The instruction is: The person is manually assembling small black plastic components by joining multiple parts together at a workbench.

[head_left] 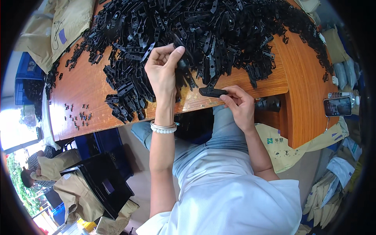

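Though heaped, black plastic clips (203, 35).

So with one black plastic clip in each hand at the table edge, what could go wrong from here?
The black plastic clip in the right hand lies at the very edge of the orange wooden table; a loose grip could drop it into the lap. The left hand pinches another black clip out of the heaped pile of black plastic clips; neighbours may snag and get dragged off.
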